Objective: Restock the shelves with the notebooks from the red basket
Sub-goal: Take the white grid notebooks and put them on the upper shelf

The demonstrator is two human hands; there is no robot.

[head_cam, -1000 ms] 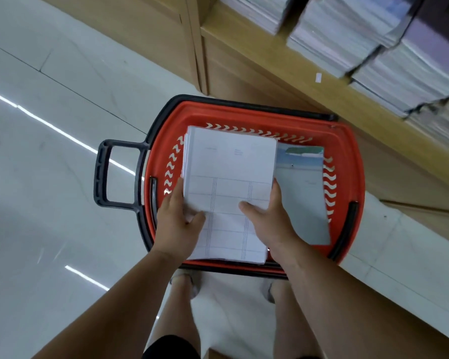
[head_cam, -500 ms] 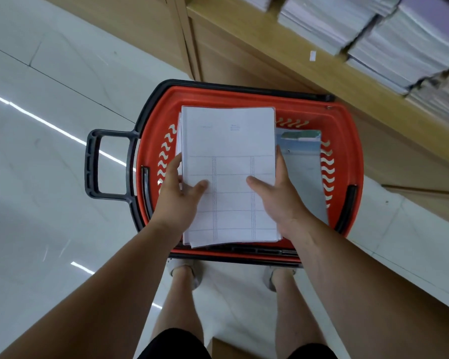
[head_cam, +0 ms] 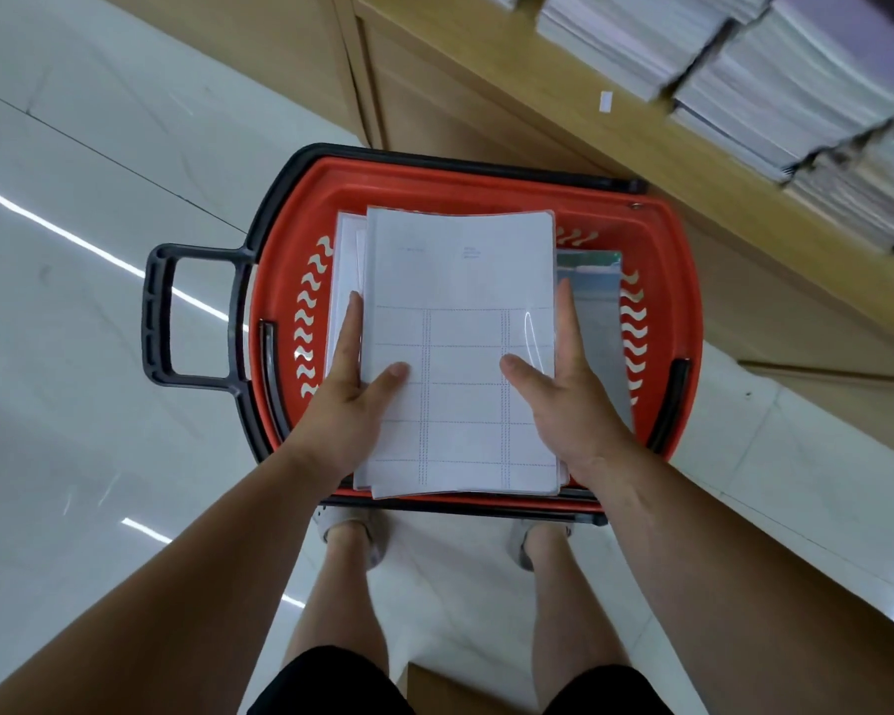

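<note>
The glossy tiled floor (head_cam: 73,353) is mirroring light strips, the red basket (head_cam: 280,281) is showing smooth plastic beside its matt black plastic handle (head_cam: 158,312), the paper notebooks (head_cam: 460,353) are gleaming under clear glossy wrap, and the shelf (head_cam: 538,121) is showing matt pale wood.

Bright, even overhead light fills the aisle. The glossy floor (head_cam: 73,405) throws back white streaks on the left. The paper stacks (head_cam: 806,80) far right are smeared with blur, and straight lines bow toward the edges.
</note>
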